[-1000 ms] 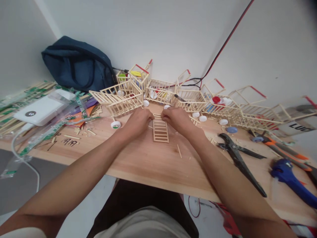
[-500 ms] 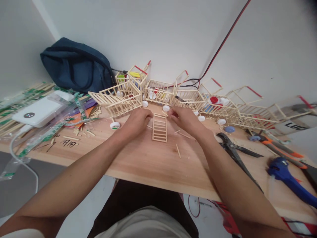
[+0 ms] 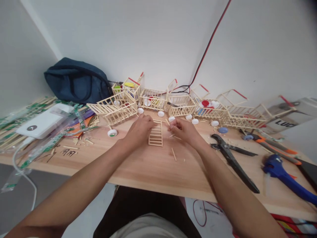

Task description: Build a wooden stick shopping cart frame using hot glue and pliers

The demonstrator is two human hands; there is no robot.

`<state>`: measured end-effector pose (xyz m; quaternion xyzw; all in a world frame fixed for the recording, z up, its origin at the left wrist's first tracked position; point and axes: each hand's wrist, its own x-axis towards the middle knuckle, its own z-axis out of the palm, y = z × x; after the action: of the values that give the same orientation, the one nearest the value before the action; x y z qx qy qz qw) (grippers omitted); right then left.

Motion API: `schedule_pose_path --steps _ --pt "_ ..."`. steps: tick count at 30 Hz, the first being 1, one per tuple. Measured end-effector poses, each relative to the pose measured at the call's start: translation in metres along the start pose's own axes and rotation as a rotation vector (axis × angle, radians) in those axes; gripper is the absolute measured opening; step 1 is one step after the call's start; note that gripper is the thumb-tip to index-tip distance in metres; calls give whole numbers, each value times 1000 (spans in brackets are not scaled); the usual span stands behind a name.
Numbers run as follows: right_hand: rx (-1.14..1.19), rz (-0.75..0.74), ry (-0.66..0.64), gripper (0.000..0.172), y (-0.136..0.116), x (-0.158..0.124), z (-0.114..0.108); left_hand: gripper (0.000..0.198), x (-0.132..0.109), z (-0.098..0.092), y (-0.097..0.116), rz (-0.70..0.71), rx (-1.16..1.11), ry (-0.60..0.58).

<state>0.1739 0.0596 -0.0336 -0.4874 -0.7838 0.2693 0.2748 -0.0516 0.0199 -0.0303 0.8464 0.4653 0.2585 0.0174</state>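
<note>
A small ladder-like frame of thin wooden sticks (image 3: 156,144) lies flat on the tabletop in front of me. My left hand (image 3: 141,128) is closed, its fingertips at the frame's upper left corner and covering part of the left rail. Just right of the frame, my right hand (image 3: 182,129) pinches a short wooden stick (image 3: 167,122) between thumb and fingers. Another loose stick (image 3: 174,154) rests on the wood below the right hand. Behind both hands stand several little stick-built carts (image 3: 152,99) with bottle-cap wheels and red handles.
Black pliers (image 3: 230,155), a blue glue gun (image 3: 279,172) and orange-handled pliers (image 3: 274,145) lie on the right. On the left are a white power bank (image 3: 44,120), bundled sticks (image 3: 15,135) and stick scraps. A dark blue bag (image 3: 76,81) leans against the wall.
The view has tilted upward. My left hand has moved from beside the frame onto its upper left corner. The right hand remains near the frame's upper right, a stick now showing at its fingertips.
</note>
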Motion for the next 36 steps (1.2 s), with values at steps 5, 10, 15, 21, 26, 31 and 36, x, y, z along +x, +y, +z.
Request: schedule_pose_path --steps 5,10,15,21,26,31,36 --pt "27 25 -9 5 -2 0 5 28 -1 2 7 43 135 -92" --pt "45 11 25 5 -3 0 1 27 2 1 6 13 109 -92" --pt "75 40 63 12 -7 1 -9 24 3 -5 -5 -209 -76 110" --pt "373 3 42 21 -18 2 -8 18 8 -9 6 -476 -707 121" --pt "574 -80 -47 27 -35 -4 -4 28 16 -10 37 -494 -1114 136" --pt "705 -100 -55 30 -44 -7 -8 21 22 -19 57 -471 -1120 313" --pt "687 -180 -29 28 -46 -7 -12 18 33 -24 71 -432 -1239 420"
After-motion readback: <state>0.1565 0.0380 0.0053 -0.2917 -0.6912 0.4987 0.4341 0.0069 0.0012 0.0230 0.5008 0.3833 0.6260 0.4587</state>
